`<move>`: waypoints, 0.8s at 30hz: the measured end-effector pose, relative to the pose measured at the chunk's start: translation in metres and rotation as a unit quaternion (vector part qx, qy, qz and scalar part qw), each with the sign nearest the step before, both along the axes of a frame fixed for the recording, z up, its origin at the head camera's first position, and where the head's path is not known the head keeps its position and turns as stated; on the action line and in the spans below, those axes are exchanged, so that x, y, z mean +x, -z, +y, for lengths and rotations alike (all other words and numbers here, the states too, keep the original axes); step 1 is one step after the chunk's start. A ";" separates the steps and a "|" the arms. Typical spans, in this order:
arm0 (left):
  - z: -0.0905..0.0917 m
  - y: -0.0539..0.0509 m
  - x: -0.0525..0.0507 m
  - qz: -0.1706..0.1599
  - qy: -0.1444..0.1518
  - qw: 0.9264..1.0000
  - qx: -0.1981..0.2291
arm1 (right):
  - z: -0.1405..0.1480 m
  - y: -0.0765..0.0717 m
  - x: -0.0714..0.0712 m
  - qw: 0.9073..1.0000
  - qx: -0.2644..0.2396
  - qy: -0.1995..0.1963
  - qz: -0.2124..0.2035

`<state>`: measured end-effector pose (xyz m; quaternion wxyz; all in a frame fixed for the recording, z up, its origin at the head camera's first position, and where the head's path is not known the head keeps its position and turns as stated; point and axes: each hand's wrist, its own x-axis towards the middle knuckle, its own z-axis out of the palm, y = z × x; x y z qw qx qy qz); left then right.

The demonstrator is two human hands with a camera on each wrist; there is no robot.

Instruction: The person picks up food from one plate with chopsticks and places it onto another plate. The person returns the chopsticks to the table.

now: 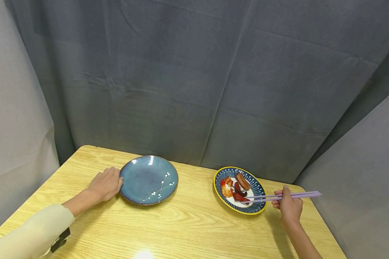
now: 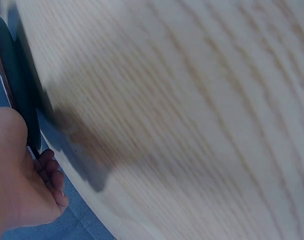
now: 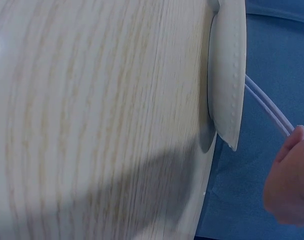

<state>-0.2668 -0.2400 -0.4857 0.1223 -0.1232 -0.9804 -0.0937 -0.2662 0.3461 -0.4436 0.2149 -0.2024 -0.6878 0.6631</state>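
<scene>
My left hand [image 1: 106,184] grips the left rim of a blue plate [image 1: 142,180] painted with a white blossom sprig; in the left wrist view its fingers [image 2: 54,180] curl at the plate's edge. On the right, my right hand [image 1: 289,207] holds a pair of lilac chopsticks [image 1: 306,194]. Their tips reach over the patterned plate [image 1: 259,205] with a yellow rim and touch a dark red piece of food [image 1: 240,197]. Beside that piece lie a brown sausage [image 1: 243,181], a darker piece [image 1: 239,189] and orange-red food [image 1: 227,190]. The right wrist view hides the chopstick tips behind the plate.
Both plates rest on a light wooden table [image 1: 188,223], the blue one to the left of the patterned one. A grey curtain [image 1: 168,90] hangs close behind the table's far edge, with paler cloth [image 1: 366,172] at either side.
</scene>
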 end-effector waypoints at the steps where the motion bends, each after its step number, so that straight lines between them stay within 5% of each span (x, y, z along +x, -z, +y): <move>1: 0.000 0.000 0.000 0.000 0.000 1.000 0.000 | 0.000 0.000 0.000 1.000 -0.001 0.000 0.001; 24: 0.001 -0.002 0.001 -0.008 -0.001 1.000 0.002 | 0.004 -0.006 0.003 1.000 -0.002 -0.002 0.017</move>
